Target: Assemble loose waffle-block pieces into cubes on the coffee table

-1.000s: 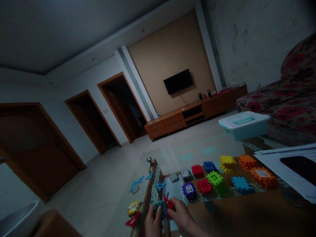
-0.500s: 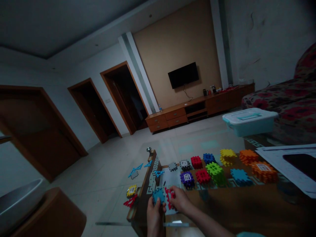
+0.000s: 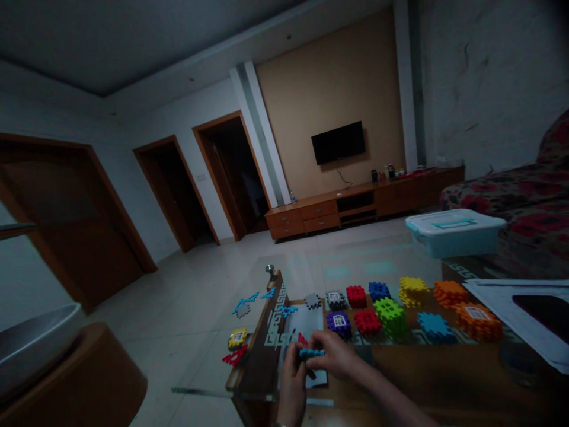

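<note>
My left hand [image 3: 292, 373] is closed on a blue interlocking plastic tile [image 3: 311, 353], which now shows its notched edge. My right hand [image 3: 333, 354] is closed at the tile's right side, gripping a red interlocking tile [image 3: 303, 339] set against it. Fingers hide most of the red tile, so I cannot tell whether the two are locked together. Both hands are over a white sheet [image 3: 306, 317] on the glass-topped table. Just beyond lie a small blue piece [image 3: 288, 311], a grey tile [image 3: 313, 301] and a purple stack [image 3: 339, 324].
Stacks of red [image 3: 367, 322], green [image 3: 390, 317], yellow [image 3: 413, 290] and orange tiles [image 3: 478, 320] stand to the right. Papers carry a dark phone [image 3: 542, 314]. A lidded plastic box [image 3: 456, 231] sits behind. Yellow [image 3: 237, 338] and red pieces [image 3: 235, 356] lie left.
My hands have come together, bringing the red tile against the blue one. The blue tile has turned from face-on to edge-on. The head view has shifted slightly.
</note>
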A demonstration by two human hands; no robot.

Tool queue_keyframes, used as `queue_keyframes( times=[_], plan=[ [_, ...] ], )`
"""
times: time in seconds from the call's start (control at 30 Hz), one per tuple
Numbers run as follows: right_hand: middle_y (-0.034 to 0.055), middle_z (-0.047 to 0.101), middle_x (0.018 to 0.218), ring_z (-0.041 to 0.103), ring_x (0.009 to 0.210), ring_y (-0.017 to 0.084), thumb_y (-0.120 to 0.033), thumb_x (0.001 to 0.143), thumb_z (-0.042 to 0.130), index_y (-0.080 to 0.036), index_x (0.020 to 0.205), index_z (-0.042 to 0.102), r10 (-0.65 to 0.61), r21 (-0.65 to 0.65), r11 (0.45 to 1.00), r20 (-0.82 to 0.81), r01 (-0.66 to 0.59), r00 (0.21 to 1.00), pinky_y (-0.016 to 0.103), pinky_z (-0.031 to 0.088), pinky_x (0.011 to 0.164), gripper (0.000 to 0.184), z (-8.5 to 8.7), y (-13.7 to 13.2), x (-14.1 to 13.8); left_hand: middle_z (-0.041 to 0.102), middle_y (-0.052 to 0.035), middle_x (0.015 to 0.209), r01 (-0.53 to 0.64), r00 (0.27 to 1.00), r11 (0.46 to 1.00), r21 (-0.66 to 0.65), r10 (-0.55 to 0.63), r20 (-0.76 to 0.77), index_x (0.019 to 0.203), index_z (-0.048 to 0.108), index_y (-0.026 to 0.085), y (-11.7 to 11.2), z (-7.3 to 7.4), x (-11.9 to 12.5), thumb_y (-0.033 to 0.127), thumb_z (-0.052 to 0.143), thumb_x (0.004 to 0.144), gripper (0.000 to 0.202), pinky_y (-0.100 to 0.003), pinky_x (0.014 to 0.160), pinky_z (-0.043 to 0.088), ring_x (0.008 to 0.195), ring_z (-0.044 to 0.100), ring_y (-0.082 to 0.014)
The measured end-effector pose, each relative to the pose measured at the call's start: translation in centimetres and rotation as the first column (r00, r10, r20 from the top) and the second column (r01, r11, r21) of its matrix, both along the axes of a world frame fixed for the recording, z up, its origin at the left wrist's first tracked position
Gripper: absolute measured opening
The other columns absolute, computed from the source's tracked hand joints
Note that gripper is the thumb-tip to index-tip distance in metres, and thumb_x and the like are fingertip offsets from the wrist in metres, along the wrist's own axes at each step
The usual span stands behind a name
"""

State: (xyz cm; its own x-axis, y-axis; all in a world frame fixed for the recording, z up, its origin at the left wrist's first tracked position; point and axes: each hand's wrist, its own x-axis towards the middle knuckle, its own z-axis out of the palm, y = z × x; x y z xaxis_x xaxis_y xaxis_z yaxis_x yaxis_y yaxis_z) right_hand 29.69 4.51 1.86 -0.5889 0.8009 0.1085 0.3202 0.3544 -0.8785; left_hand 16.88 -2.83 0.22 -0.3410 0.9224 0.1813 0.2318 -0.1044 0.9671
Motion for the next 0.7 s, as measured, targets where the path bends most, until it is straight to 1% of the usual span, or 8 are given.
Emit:
queue_keyframes(
  times=[0.13,0.27,0.33,0.43,0.5,0.57,0.63,0.7],
  plan=[
    [-0.0019,0.060,0.081,0.055,0.078,0.016,-0.022,0.061,0.072,-0.017,0.086,0.059,0.167,-0.121,0.977,-0.085,-0.177,0.982,0.025,0.039,0.066,0.029,0.1,0.1,1.7,0.063,-0.0015,0.079,0.054,0.989,0.996,0.071,-0.044,-0.139,0.075,0.061,0.021,-0.5,0.6,0.4,0.024,0.056,0.068,0.009,-0.030,0.077,0.043,0.080,0.057,-0.0207],
    [-0.0031,0.058,0.079,0.053,0.076,0.016,-0.025,0.064,0.070,-0.019,0.085,0.058,0.267,-0.193,0.934,-0.178,-0.300,0.947,0.026,0.040,0.068,0.025,1.0,-0.4,3.6,0.058,-0.0014,0.077,0.066,0.969,0.994,0.086,-0.043,-0.244,0.065,0.058,0.021,-0.6,0.9,0.4,0.021,0.056,0.070,0.005,-0.028,0.072,0.039,0.078,0.054,-0.0202],
    [-0.0031,0.057,0.079,0.052,0.076,0.015,-0.025,0.065,0.068,-0.019,0.084,0.057,0.288,-0.200,0.925,-0.185,-0.323,0.939,0.027,0.039,0.069,0.022,1.3,-0.9,4.4,0.055,-0.0012,0.073,0.129,0.954,0.989,0.070,-0.104,-0.282,0.061,0.057,0.021,-0.7,0.9,0.6,0.019,0.054,0.069,0.009,-0.028,0.068,0.037,0.075,0.052,-0.0196],
    [-0.0041,0.054,0.076,0.049,0.074,0.014,-0.025,0.064,0.069,-0.019,0.081,0.056,0.251,-0.197,0.941,-0.138,-0.275,0.958,0.026,0.038,0.067,0.022,1.0,-2.0,5.2,0.055,-0.0019,0.070,0.221,0.920,0.974,0.048,-0.192,-0.342,0.060,0.061,0.021,-0.9,0.7,1.3,0.017,0.051,0.070,0.014,-0.027,0.066,0.036,0.073,0.052,-0.0193],
    [-0.0046,0.053,0.076,0.048,0.073,0.014,-0.024,0.062,0.071,-0.019,0.081,0.055,0.211,-0.156,0.963,-0.084,-0.222,0.974,0.025,0.037,0.066,0.025,0.6,-3.1,5.6,0.055,-0.0024,0.069,0.273,0.898,0.961,0.039,-0.240,-0.368,0.059,0.063,0.021,-1.0,0.6,1.8,0.017,0.052,0.070,0.016,-0.027,0.065,0.036,0.071,0.053,-0.0188],
    [-0.0032,0.055,0.082,0.049,0.077,0.015,-0.022,0.060,0.073,-0.020,0.084,0.057,0.158,-0.053,0.986,-0.012,-0.158,0.987,0.025,0.038,0.069,0.028,0.4,-4.1,6.6,0.058,-0.0031,0.070,0.314,0.889,0.949,0.036,-0.280,-0.361,0.061,0.065,0.021,-0.9,0.6,2.3,0.019,0.056,0.071,0.014,-0.027,0.066,0.039,0.072,0.055,-0.0191],
    [-0.0005,0.058,0.093,0.052,0.085,0.017,-0.022,0.059,0.074,-0.020,0.090,0.060,0.101,0.071,0.992,0.065,-0.105,0.993,0.027,0.040,0.075,0.034,0.6,-4.6,8.4,0.063,-0.0043,0.075,0.318,0.899,0.948,0.034,-0.290,-0.327,0.071,0.069,0.022,-0.6,0.5,2.4,0.025,0.060,0.072,0.010,-0.028,0.069,0.043,0.073,0.058,-0.0200],
    [0.0021,0.059,0.102,0.053,0.094,0.020,-0.021,0.059,0.073,-0.021,0.097,0.061,0.060,0.169,0.982,0.120,-0.080,0.991,0.030,0.041,0.082,0.040,1.3,-4.2,11.3,0.067,-0.0053,0.082,0.274,0.922,0.961,0.033,-0.253,-0.292,0.083,0.070,0.023,0.0,0.3,2.2,0.033,0.063,0.074,0.016,-0.030,0.070,0.047,0.075,0.060,-0.0208]
  ],
)
